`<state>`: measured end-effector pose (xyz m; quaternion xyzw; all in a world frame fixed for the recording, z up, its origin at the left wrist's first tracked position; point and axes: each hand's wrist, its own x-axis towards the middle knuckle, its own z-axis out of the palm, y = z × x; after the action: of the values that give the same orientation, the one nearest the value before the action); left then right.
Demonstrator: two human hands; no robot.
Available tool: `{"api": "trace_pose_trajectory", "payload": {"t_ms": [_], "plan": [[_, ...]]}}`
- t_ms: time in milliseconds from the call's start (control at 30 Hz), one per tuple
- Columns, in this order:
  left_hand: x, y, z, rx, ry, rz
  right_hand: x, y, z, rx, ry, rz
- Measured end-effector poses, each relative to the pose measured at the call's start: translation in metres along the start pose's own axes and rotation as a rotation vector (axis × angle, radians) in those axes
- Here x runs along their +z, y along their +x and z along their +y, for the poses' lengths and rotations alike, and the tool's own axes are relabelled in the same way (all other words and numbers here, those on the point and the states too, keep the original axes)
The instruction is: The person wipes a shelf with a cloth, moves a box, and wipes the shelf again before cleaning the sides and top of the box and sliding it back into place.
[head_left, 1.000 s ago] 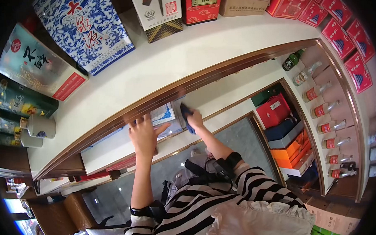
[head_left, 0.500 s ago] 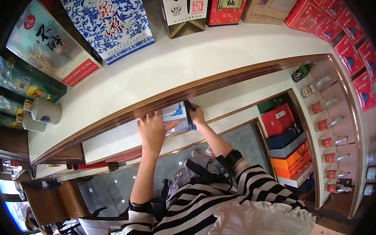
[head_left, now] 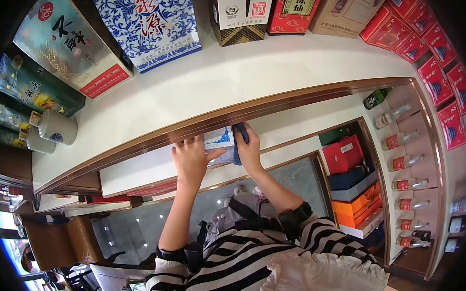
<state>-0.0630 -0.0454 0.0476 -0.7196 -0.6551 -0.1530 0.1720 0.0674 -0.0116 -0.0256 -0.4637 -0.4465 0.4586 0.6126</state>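
A blue-and-white box [head_left: 219, 139] stands on the lower shelf, partly hidden under the brown edge of the upper shelf. My left hand [head_left: 190, 157] lies against the box's left side, thumb stretched across its front and fingers apart. On the right side, my right hand [head_left: 250, 147] has its fingers wrapped round a dark blue cloth [head_left: 240, 140], which touches the box. The fingertips of both hands come close to the upper shelf's edge.
Large liquor boxes [head_left: 150, 28] line the upper shelf [head_left: 229, 72], with white jars [head_left: 58, 126] at its left end. Small bottles [head_left: 403, 184] stand in a row at right. Red and orange boxes [head_left: 357, 205] fill a lower compartment. A brown chair [head_left: 64, 241] is at lower left.
My right hand has shifted slightly along the box's right side with the cloth, and more of its back shows. The camera view has tilted a little. My left hand keeps its place on the box.
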Motion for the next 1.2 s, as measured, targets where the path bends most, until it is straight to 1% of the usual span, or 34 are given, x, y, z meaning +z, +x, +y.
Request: {"api": "trace_pose_trajectory", "payload": {"t_ms": [33,67,100,133,200,233,267,300,333,400,467,500,533,600,667,700,733,800,867,933,1000,1033,1067,1133,1200], "plan": [[0.000,0.000,0.000,0.014,0.018,0.030,-0.001,-0.002,0.004,-0.001,0.000,-0.001],[0.000,0.001,0.000,0.012,0.018,0.032,-0.004,-0.004,0.013,0.031,-0.069,-0.011],[0.002,0.000,-0.001,0.002,0.029,0.004,-0.007,-0.007,0.024,0.064,-0.138,-0.020],[0.003,-0.001,-0.001,-0.006,0.041,-0.024,-0.010,-0.012,0.037,0.064,-0.139,-0.021],[0.002,0.000,0.000,-0.011,0.038,-0.022,-0.019,-0.023,0.072,0.139,-0.316,-0.015],[0.002,0.000,0.001,-0.017,0.036,-0.021,-0.027,-0.029,0.100,0.085,-0.426,-0.012],[0.001,0.000,0.001,-0.016,0.036,-0.019,-0.035,-0.035,0.109,0.173,-0.540,-0.075],[-0.002,0.000,0.001,-0.027,0.019,-0.078,-0.044,-0.039,0.117,0.262,-0.653,-0.140],[-0.003,0.000,0.002,-0.040,0.003,-0.137,-0.054,-0.039,0.129,0.403,-0.694,-0.219],[-0.002,-0.001,0.001,-0.040,-0.008,-0.130,-0.067,-0.042,0.143,0.590,-0.494,-0.181],[0.000,-0.002,0.000,-0.051,-0.021,-0.131,-0.063,-0.034,0.107,0.562,-0.391,-0.016],[0.002,-0.001,0.001,-0.036,0.007,-0.040,-0.064,-0.026,0.118,0.385,-0.305,0.061],[0.003,-0.002,0.001,-0.021,0.035,0.049,-0.055,-0.018,0.067,0.413,-0.160,0.040],[0.004,-0.002,0.000,-0.025,0.037,0.038,-0.040,-0.009,-0.003,0.332,0.050,-0.024],[0.004,-0.004,0.000,-0.020,0.040,0.034,-0.031,-0.013,-0.015,0.151,0.037,-0.127],[0.003,-0.003,0.000,-0.021,0.022,0.026,-0.021,-0.019,-0.002,-0.067,-0.043,-0.084],[0.003,-0.002,0.000,-0.023,0.004,0.021,-0.017,-0.031,-0.012,0.132,-0.008,-0.062],[0.004,-0.001,-0.001,-0.013,0.015,0.055,-0.015,-0.044,0.020,0.082,-0.143,0.016],[0.007,-0.004,-0.002,0.000,0.024,0.079,-0.023,-0.053,0.053,0.101,-0.180,0.024],[0.011,-0.005,-0.003,-0.022,0.010,0.010,-0.039,-0.057,0.097,0.157,-0.447,-0.053],[0.006,-0.003,-0.001,-0.011,0.030,0.037,-0.060,-0.050,0.123,0.445,-0.589,-0.272],[0.005,-0.002,0.000,-0.008,0.053,0.059,-0.064,-0.047,0.134,0.581,-0.513,-0.261],[0.004,-0.002,0.000,-0.008,0.054,0.061,-0.072,-0.043,0.145,0.637,-0.435,-0.235],[0.005,-0.003,0.000,-0.026,0.032,0.039,-0.072,-0.029,0.125,0.598,-0.341,-0.080],[0.008,-0.004,-0.002,-0.027,0.013,0.035,-0.066,-0.012,0.083,0.471,-0.049,0.010]]}}
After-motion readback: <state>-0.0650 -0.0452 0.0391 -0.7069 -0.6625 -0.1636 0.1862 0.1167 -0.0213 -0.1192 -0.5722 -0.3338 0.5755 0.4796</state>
